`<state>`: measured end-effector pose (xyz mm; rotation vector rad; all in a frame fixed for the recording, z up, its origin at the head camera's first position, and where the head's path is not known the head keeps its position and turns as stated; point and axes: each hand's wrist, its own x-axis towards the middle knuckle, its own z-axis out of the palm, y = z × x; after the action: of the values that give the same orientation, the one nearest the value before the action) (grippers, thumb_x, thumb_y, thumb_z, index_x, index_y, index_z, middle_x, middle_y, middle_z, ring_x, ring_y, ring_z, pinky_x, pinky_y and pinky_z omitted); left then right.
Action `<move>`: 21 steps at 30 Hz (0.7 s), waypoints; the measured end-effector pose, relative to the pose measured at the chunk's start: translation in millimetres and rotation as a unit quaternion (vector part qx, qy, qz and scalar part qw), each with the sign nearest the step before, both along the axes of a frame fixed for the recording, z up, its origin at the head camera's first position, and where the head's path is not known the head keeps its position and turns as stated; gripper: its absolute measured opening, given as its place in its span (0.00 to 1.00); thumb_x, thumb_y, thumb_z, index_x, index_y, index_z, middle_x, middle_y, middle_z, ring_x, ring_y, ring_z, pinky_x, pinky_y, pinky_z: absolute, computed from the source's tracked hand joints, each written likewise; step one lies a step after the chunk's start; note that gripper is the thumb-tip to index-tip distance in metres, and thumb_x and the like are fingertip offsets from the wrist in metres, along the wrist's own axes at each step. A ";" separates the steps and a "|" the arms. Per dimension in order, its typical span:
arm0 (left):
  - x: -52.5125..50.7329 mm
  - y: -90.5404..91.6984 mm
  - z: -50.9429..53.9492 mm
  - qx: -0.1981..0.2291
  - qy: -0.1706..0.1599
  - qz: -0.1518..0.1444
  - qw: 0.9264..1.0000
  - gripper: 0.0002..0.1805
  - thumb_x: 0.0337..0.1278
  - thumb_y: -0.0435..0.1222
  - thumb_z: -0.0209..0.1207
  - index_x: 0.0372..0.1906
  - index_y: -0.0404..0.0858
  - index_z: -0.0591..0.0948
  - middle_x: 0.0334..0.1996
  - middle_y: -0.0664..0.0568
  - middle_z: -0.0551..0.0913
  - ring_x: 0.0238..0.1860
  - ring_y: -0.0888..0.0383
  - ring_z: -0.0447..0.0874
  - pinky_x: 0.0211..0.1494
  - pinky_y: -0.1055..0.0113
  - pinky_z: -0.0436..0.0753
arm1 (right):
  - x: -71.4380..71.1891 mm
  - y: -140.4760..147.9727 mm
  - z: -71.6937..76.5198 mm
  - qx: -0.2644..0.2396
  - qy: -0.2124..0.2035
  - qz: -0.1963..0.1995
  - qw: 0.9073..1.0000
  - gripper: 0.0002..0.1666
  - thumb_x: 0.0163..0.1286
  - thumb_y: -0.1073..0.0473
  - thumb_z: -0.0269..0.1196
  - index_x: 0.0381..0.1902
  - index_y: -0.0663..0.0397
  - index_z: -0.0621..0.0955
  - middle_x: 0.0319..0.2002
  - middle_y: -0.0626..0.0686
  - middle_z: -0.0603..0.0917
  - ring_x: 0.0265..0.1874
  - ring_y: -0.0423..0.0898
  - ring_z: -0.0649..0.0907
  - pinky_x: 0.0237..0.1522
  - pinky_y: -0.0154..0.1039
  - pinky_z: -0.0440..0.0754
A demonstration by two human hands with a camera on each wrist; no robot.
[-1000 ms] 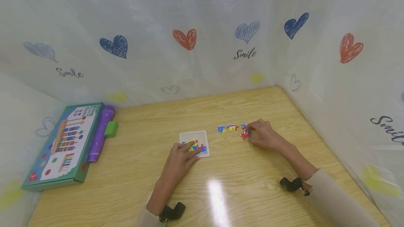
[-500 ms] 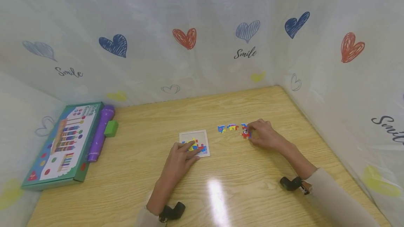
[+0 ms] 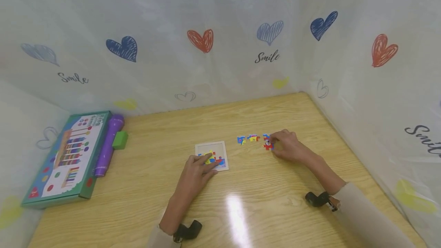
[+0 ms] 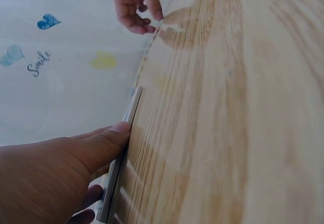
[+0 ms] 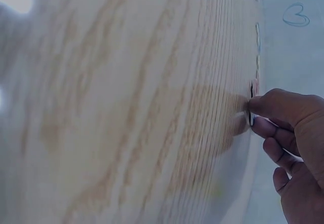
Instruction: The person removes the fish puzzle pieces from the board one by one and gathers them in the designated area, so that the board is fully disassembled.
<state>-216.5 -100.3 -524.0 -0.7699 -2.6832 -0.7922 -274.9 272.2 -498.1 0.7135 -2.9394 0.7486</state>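
Observation:
My left hand (image 3: pixel 195 173) rests with extended fingers on a square puzzle tray (image 3: pixel 225 156), partly covering the yellow, red and blue pieces in its near part. The tray's far part shows bare board. Over on the right, my right hand (image 3: pixel 288 146) pinches a red puzzle piece (image 3: pixel 267 145) with an eye printed on it, between thumb and fingers at the tabletop. A blue-and-red piece (image 3: pixel 266 136) lies just beyond it, partly hidden by the fingers. In the right wrist view the pinched piece (image 5: pixel 252 105) appears only as a thin edge.
Between tray and right hand lie a blue-and-yellow puzzle piece (image 3: pixel 241 140) and a yellow-and-red one (image 3: pixel 253 137). At the left are a green game box (image 3: pixel 69 156), a purple toy microphone (image 3: pixel 108 146) and a green block (image 3: pixel 120 140). A printed curtain (image 3: pixel 227 75) borders the wooden table (image 3: pixel 165 133).
The red piece has turned slightly in my right hand's fingers and now sits a little straighter below the blue-and-red piece. My left hand has stayed on the tray.

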 end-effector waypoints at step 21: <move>5.5 13.1 2.2 -0.047 0.094 0.014 0.994 0.13 0.50 0.37 0.74 0.43 0.43 0.91 0.41 0.55 0.87 0.44 0.49 0.81 0.49 0.57 0.78 | 8.9 -23.3 9.3 -0.023 0.037 0.021 0.999 0.13 0.62 0.68 0.69 0.45 0.63 0.82 0.41 0.55 0.87 0.46 0.56 0.76 0.48 0.56 0.62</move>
<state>-211.0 -87.2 -521.8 -0.7843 -2.5707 -0.5612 -266.0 248.9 -488.8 0.7838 -2.8411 0.7723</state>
